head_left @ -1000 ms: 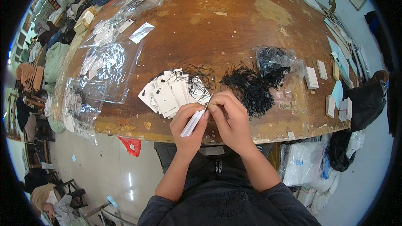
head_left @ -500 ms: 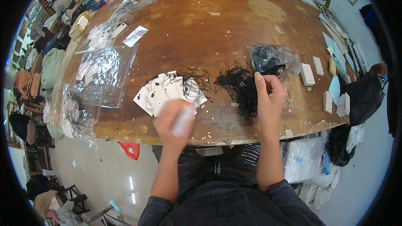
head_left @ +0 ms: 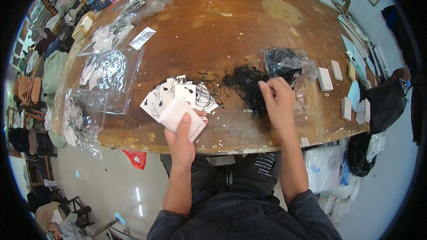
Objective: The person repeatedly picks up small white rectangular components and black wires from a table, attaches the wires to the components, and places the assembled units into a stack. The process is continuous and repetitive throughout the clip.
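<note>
My left hand (head_left: 181, 140) holds a small stack of white paper tags (head_left: 182, 118) at the near edge of the round brown wooden table (head_left: 222, 26). Just beyond it lies a fanned pile of white tags with black strings (head_left: 178, 93). My right hand (head_left: 278, 102) reaches into a loose heap of black strings (head_left: 244, 86), fingers pinched on some strands. A clear bag of more black strings (head_left: 284, 62) lies right behind that heap.
Clear plastic bags with tags and strings (head_left: 106, 69) cover the table's left side. Small white boxes (head_left: 324, 79) and paper cards line the right edge. A black bag (head_left: 384, 100) hangs at the right. Clothes and chairs stand on the floor at the left.
My hands were together at the table edge working on a tag. They parted: the right went to the black string heap, the left moved the tag stack to the tag pile.
</note>
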Action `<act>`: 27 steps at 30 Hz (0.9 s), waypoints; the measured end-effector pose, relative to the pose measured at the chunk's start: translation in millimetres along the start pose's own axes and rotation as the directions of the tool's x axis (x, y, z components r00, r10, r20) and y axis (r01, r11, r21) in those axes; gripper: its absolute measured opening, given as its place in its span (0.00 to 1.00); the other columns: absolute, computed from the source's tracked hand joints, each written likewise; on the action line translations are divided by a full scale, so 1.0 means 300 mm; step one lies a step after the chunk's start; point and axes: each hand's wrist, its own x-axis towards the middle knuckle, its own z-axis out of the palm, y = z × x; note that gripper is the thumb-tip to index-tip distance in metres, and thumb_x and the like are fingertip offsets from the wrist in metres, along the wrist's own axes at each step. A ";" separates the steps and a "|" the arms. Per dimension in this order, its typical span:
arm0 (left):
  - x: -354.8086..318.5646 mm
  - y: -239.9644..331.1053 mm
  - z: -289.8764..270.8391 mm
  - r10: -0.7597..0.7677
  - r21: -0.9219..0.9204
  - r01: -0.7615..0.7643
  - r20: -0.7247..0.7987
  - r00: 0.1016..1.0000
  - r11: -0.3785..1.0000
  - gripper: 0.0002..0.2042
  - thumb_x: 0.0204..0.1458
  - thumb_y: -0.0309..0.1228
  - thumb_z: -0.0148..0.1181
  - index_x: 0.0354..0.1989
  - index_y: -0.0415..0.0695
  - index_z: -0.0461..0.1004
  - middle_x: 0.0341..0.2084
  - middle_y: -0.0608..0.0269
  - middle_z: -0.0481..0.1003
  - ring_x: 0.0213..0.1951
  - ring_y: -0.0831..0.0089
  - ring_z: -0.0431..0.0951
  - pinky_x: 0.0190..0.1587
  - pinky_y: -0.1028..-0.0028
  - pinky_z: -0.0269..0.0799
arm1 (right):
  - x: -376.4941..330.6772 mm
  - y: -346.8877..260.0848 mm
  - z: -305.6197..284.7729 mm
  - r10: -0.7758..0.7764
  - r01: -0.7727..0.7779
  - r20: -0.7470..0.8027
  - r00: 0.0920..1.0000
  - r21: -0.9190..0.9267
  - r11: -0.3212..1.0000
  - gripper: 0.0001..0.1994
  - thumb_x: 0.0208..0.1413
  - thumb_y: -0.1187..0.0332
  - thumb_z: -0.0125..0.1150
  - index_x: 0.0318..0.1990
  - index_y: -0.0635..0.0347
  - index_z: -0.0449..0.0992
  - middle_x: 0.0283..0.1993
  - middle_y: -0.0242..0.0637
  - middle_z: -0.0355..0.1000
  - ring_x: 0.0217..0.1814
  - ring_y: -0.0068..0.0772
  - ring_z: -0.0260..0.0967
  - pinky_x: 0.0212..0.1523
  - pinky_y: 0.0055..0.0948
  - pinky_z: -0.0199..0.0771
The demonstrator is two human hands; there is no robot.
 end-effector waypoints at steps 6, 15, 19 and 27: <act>-0.030 -0.018 0.010 -0.060 -0.040 0.063 0.072 0.996 0.997 0.16 0.55 0.23 0.58 0.51 0.32 0.67 0.40 0.55 0.75 0.41 0.65 0.80 0.46 0.65 0.76 | -0.037 -0.028 -0.045 0.232 -0.215 0.012 0.973 0.420 0.882 0.11 0.62 0.67 0.56 0.31 0.66 0.74 0.26 0.28 0.71 0.30 0.11 0.64 0.30 0.17 0.64; -0.047 -0.019 0.007 -0.209 0.065 0.198 0.296 0.932 0.978 0.12 0.53 0.23 0.60 0.45 0.35 0.69 0.45 0.53 0.74 0.45 0.67 0.78 0.47 0.69 0.74 | -0.062 -0.075 -0.055 0.221 -0.136 -0.077 0.972 0.580 0.803 0.08 0.65 0.70 0.50 0.38 0.66 0.71 0.34 0.39 0.75 0.34 0.24 0.73 0.39 0.24 0.74; -0.052 -0.014 0.027 -0.117 0.155 0.047 0.478 0.870 0.987 0.12 0.50 0.25 0.63 0.41 0.35 0.73 0.57 0.52 0.67 0.56 0.71 0.68 0.53 0.73 0.66 | -0.103 -0.115 -0.028 0.020 -0.125 0.173 0.985 0.617 0.777 0.06 0.60 0.72 0.55 0.36 0.66 0.75 0.44 0.43 0.73 0.44 0.29 0.72 0.44 0.27 0.71; -0.084 -0.023 0.031 -0.336 0.345 0.156 0.557 0.759 0.926 0.20 0.51 0.26 0.63 0.52 0.37 0.69 0.42 0.64 0.74 0.47 0.78 0.72 0.50 0.75 0.67 | -0.134 -0.145 0.055 0.026 -0.438 0.447 0.894 0.862 0.256 0.07 0.60 0.69 0.56 0.37 0.65 0.74 0.52 0.42 0.66 0.48 0.33 0.68 0.43 0.27 0.71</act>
